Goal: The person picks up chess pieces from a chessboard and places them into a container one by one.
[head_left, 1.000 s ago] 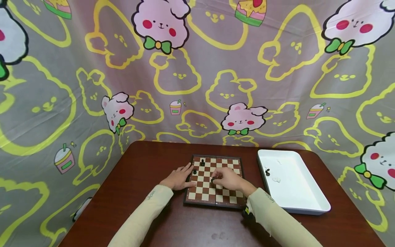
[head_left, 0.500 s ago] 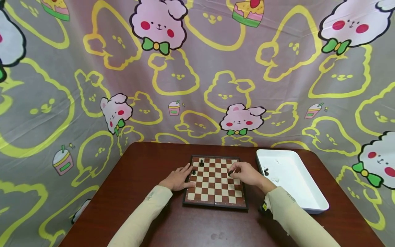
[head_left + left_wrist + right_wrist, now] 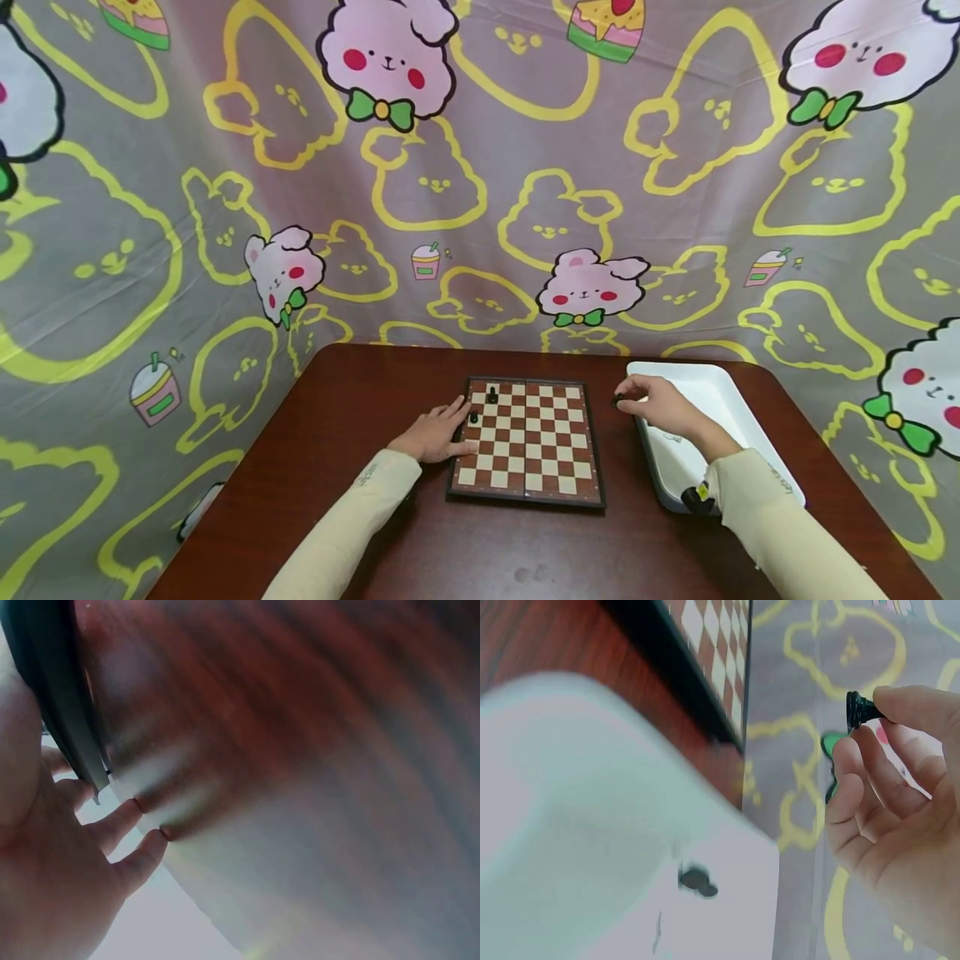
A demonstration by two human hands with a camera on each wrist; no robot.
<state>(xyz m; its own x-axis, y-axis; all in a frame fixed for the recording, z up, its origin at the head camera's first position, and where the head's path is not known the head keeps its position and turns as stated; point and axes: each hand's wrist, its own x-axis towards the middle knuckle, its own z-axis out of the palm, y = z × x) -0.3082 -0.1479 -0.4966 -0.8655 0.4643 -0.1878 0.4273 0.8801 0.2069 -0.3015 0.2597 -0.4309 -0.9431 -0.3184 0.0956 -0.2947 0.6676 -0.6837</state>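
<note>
A chessboard [image 3: 536, 450] lies on the table, with a black chess piece [image 3: 492, 395] near its far left corner and another black piece [image 3: 474, 417] by the left edge. My left hand [image 3: 431, 433] rests along the board's left side, fingers spread, thumb over the border. In the left wrist view, its fingertips [image 3: 154, 840] touch the table beside the board's dark edge. My right hand [image 3: 663, 408] is at the white tray's left rim, pinching a black chess piece [image 3: 860, 710] between thumb and fingers, its round base facing outward.
Right of the board stands a white tray [image 3: 742, 442]. Inside it lie a dark piece [image 3: 696, 879] and small white bits [image 3: 672, 437]. The brown table [image 3: 375, 375] meets a patterned curtain [image 3: 487, 208] at its back and sides.
My right hand has moved right with the black chess piece, from the middle of the board, off its right edge, to the tray's left rim. My left hand has stayed in place.
</note>
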